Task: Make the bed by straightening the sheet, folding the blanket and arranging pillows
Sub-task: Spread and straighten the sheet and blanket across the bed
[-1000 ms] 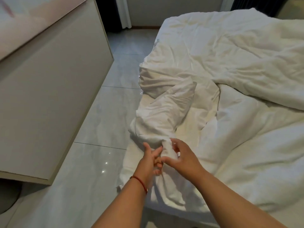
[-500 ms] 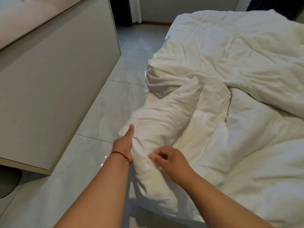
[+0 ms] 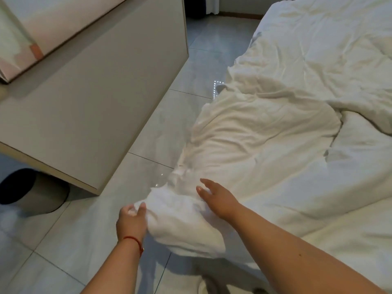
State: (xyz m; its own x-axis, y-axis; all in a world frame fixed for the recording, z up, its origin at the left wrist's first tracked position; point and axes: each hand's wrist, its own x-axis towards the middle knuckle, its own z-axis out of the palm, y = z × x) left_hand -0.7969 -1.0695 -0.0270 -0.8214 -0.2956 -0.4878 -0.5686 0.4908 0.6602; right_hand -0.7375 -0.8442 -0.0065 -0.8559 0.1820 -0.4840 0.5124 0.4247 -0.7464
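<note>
The left hand (image 3: pixel 131 219) is gripping a bunched corner of the white blanket (image 3: pixel 265 145), fingers and thumb curling round the wad where it is hanging off the near edge of the bed (image 3: pixel 360 240), probably so that the corner can be found and drawn out straight. The right hand (image 3: pixel 216 198) is lying spread on the cloth just beyond and to the right of that wad, fingers loose and apart, pinching nothing (it seems to be steadying or smoothing the roll while the other hand is pulling). The blanket is stretching away from both hands as a twisted rope, then spreading into rumpled heaps over the far part of the bed; no pillow is showing, and sheet and blanket are hard to tell apart here. Left of the left hand a pale cabinet (image 3: pixel 95 102) is standing on the tiled floor (image 3: pixel 70 240), leaving only a narrow aisle, and a round bin (image 3: pixel 36 192) is sitting beneath its corner, so pulling leftward is likely being limited.
</note>
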